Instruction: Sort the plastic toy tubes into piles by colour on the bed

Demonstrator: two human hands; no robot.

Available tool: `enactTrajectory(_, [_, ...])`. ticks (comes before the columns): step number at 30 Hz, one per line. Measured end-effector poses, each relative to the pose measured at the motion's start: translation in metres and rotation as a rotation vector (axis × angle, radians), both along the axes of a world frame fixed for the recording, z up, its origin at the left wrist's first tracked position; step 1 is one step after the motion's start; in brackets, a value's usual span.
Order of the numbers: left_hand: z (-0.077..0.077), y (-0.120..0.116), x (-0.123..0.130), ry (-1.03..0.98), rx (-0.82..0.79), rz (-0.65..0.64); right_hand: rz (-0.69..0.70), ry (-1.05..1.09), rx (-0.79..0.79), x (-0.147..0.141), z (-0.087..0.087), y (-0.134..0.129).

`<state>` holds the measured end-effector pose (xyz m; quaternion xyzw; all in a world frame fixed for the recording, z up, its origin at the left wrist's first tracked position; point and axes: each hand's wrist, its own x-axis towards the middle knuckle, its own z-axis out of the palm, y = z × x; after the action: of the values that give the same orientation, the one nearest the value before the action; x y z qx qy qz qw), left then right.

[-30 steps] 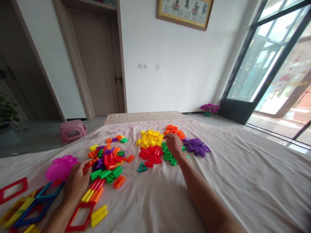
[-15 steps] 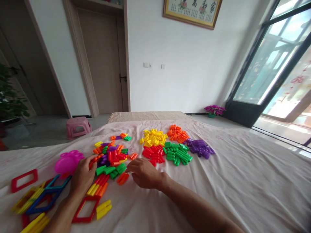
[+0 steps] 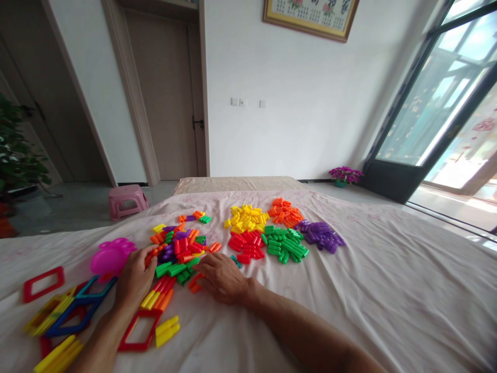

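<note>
At the left edge of a mixed heap of coloured plastic tube pieces (image 3: 182, 248), my left hand (image 3: 135, 274) has its fingers curled on orange tube pieces (image 3: 157, 252). My right hand (image 3: 221, 277) is bent downward at the heap's near right side, beside green tube pieces (image 3: 176, 270) and over a pair of orange tubes (image 3: 195, 283) that it partly covers. Its fingertips are closed together, and what lies between them is hidden. A small teal piece (image 3: 235, 260) shows just beyond its knuckles.
Sorted piles of yellow (image 3: 246, 218), orange (image 3: 285, 211), red (image 3: 246, 244), green (image 3: 287, 243) and purple tubes (image 3: 322, 235) lie to the right. A pink paw-shaped dish (image 3: 111, 256), red square frame (image 3: 140, 330), blue frames (image 3: 73, 318) and yellow pieces (image 3: 167, 330) lie left on the cloth (image 3: 349, 300).
My right hand has moved slightly left, now partly over the orange pair, and the teal piece has come into sight behind it. My left hand stays at the heap.
</note>
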<state>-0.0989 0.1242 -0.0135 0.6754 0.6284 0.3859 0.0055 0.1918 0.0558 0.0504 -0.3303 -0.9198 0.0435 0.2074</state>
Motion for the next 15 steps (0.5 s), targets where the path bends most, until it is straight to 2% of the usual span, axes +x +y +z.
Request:
enactTrajectory(6, [0.0014,-0.0013,0.0011,0.003,-0.001,-0.014,0.047,0.057,-0.012,0.0007,-0.0064,0.0068])
enactTrajectory(12, [0.0037,-0.002,0.0031,0.009,-0.018,-0.016,-0.054,0.079,-0.014,-0.0004,-0.0082,0.0092])
enactTrajectory(15, [0.004,-0.0023,0.0039,0.014,-0.017,-0.011,-0.036,0.11,-0.007,-0.001,-0.0101,0.0102])
